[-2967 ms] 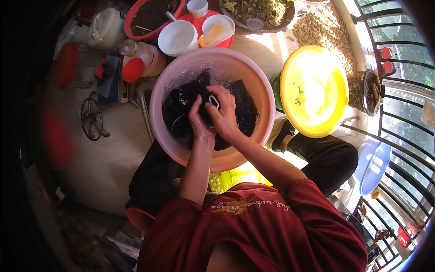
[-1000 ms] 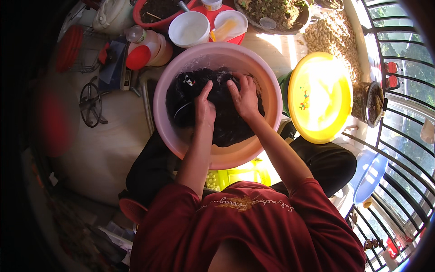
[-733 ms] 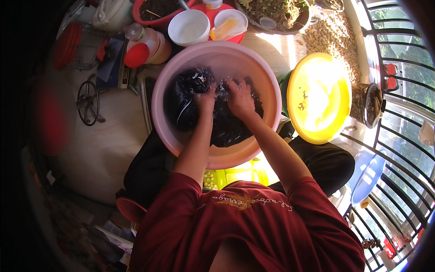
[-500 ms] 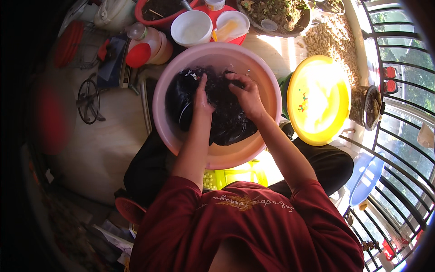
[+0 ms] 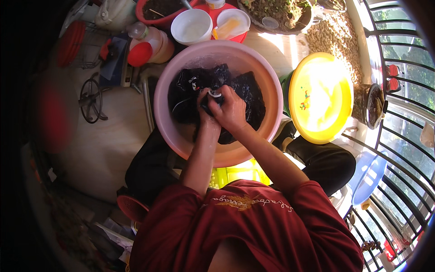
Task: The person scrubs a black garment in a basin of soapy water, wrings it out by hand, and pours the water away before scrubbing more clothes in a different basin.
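Both hands were together, low in the pink basin (image 5: pixel 263 77). Left hand (image 5: pixel 205 115) was clenched on a fold of the dark wet cloth (image 5: pixel 247 93); right hand (image 5: pixel 231 111) was clenched on the same bunch, pressed against the left. A bit of white trim showed between the fingers.

The cloth lay inside the basin, spread under and beyond the hands, mostly black, with small white marks just left of the hands. The basin sat between the person's knees, on the floor.

Right of the hands, just beside the basin rim: a yellow round tub (image 5: pixel 321 97). Further right, a dark jar (image 5: pixel 370 105) by the railing (image 5: pixel 408 149), and a blue stool (image 5: pixel 369 174) lower down.

Beyond the hands, past the far rim: a white bowl (image 5: pixel 191 26), a second white bowl (image 5: pixel 233 21) with something yellow in it, and a bottle with a red cap (image 5: pixel 147 46) to the left. Far left: a small fan (image 5: pixel 92 95) on the floor.
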`<state>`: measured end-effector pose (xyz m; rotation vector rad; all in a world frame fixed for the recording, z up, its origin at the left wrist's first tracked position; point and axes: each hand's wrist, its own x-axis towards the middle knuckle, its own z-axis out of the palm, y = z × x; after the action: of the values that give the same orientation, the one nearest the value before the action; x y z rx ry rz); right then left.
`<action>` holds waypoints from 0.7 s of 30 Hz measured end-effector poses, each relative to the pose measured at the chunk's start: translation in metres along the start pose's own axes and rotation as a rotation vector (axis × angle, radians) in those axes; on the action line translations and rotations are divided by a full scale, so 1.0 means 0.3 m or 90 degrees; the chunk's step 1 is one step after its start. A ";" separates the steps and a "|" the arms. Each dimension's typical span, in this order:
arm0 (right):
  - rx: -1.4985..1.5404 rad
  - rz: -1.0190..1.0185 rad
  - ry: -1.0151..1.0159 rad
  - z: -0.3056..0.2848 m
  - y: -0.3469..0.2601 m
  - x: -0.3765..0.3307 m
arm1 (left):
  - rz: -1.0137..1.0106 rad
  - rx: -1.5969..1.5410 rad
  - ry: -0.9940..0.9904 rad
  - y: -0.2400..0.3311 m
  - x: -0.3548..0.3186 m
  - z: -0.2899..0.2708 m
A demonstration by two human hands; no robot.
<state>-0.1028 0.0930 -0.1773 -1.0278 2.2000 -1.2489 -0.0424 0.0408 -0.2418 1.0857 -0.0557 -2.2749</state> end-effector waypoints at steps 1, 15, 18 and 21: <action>-0.004 0.062 -0.017 -0.002 0.029 0.031 | 0.012 0.012 0.046 -0.003 0.006 0.007; -0.207 0.035 -0.063 -0.003 0.310 0.062 | 0.326 0.706 0.217 -0.004 0.248 -0.165; 0.035 0.150 0.002 -0.025 0.295 0.140 | 0.245 0.582 0.247 0.006 0.288 -0.196; 0.349 0.304 -0.041 -0.137 0.154 0.131 | 0.032 0.215 0.127 0.054 0.198 -0.052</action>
<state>-0.1733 0.1010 -0.1954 -0.2992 1.7462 -1.4297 -0.0514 -0.0011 -0.2887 1.4608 -0.3936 -2.1487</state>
